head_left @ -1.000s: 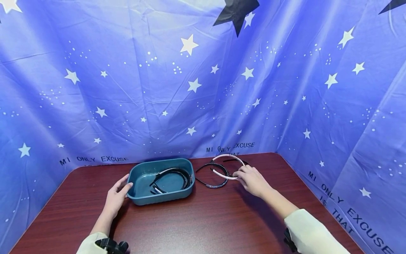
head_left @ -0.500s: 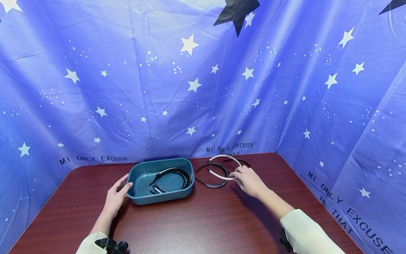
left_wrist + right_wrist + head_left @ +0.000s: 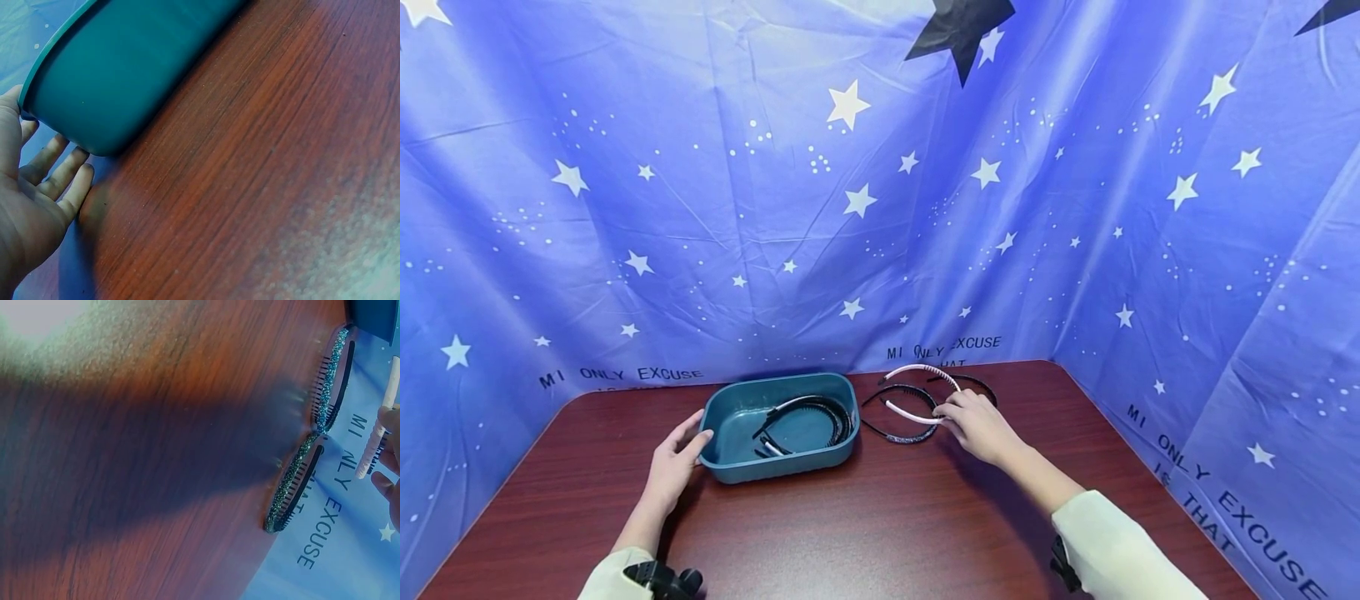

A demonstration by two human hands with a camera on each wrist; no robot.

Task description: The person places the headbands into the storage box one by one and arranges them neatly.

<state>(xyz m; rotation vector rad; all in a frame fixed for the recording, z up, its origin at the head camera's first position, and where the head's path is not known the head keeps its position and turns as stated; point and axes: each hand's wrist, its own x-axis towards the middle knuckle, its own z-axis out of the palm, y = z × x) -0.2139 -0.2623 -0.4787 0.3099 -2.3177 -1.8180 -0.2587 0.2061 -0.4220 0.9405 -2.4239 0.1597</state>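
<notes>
Pale pink headband just right of lower centre, pinched in the right hand, left hand gripping a teal tub at lower left, dark headbands inside, starry curtain lettered "MI ONLY EXCUSE IS THAT"

We log the bin as smooth plastic, low sheen. Pale headband: glossy plastic, ridged along part. 2 glitter headbands: rough, sparkly face. Black headbands: shiny, plastic-looking. Table: wood grain, polished, we note glare. Backdrop: creased, satiny cloth. 2 sleeves: matt cloth.
</notes>
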